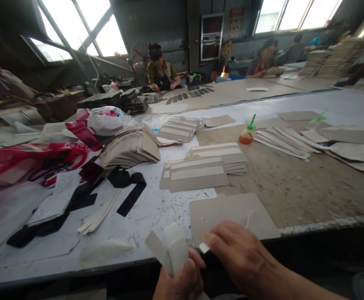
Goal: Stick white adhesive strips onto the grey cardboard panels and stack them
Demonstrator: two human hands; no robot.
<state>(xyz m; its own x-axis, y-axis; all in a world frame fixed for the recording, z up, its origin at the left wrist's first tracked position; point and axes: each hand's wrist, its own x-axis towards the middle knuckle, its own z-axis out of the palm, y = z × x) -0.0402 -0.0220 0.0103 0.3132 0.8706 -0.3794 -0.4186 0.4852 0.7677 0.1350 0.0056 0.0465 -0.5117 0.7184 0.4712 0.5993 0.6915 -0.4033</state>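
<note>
Fingers (188,267) of the left hand (182,285) squeeze some pale strips (178,250) by the table (294,187). From here, I see the right hand (240,250) pinching a small white bit (204,248) near a flat board (228,208).

A workshop: a long worktable (310,187) carries stacked grey-beige panels (197,177), loose strips (278,145) and a squeeze bottle (247,136); beyond the worktable are people (165,79) at another bench (232,96) and, farther back, large bright windows (65,23).

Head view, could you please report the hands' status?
Left hand gripping pale strips. Right hand pinching white piece. Grey panel partly hidden by right hand.
</note>
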